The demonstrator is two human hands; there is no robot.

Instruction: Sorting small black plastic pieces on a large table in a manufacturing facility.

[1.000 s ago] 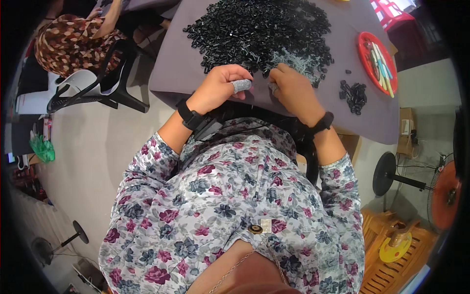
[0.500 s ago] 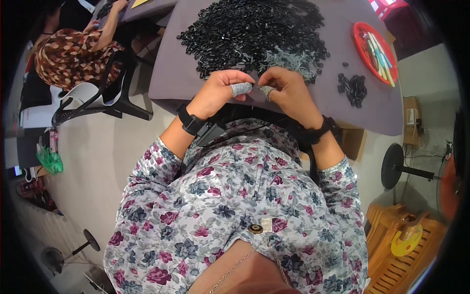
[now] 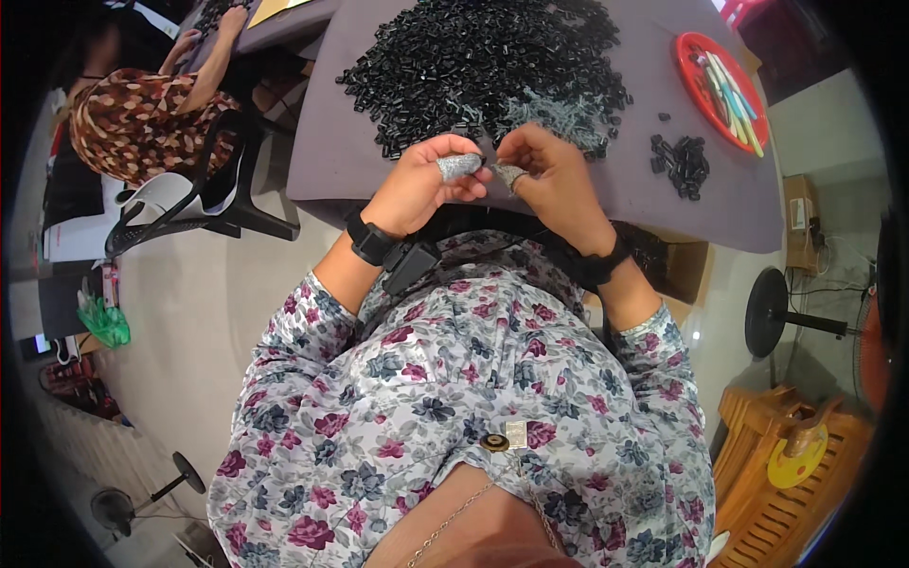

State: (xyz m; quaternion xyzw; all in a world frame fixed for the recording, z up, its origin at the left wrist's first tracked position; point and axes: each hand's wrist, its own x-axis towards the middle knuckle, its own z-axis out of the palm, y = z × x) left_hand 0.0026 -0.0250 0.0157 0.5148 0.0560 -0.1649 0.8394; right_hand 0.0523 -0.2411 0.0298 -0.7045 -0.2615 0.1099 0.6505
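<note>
1. Fingertip to fingertip: the person's bare right hand, a second ago at the grey pieces, now meets the left hand, which has kept its place near the table edge.
2. Left fingers pinch a small glossy black piece beside a thumb wrapped in grey finger tape. Right thumb and forefinger, the thumb also taped, curl toward it; whether they grip anything, one cannot tell.
3. Both wrists, banded in black, angle inward over the near edge of a purple-grey table.
4. Just beyond the hands lies a broad heap of glossy black pieces, with a patch of thin grey pieces at its near right.
5. Bare tabletop flanks the heap on the left and separates the right hand from a small black cluster, near a round red plastic tray of pale-handled tools.
</note>
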